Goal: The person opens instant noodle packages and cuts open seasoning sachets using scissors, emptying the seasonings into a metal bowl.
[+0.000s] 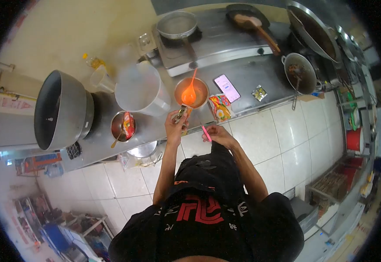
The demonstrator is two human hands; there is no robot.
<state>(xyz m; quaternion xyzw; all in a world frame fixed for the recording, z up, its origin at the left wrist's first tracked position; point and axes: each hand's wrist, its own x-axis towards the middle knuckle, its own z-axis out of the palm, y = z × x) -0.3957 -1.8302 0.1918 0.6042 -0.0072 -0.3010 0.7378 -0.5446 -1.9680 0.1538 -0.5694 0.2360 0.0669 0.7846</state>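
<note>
My left grip (175, 126) pinches a foil sachet (181, 113) by the metal bowl's (202, 91) near rim; it looks light, soft, perhaps slippery, best held by its edge. My right grip (220, 136) is closed around a pink tool (206, 133).

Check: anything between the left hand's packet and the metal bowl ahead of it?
Only the orange ladle, covering part of the bowl just beyond the packet in the left hand; nothing else visible.
</note>
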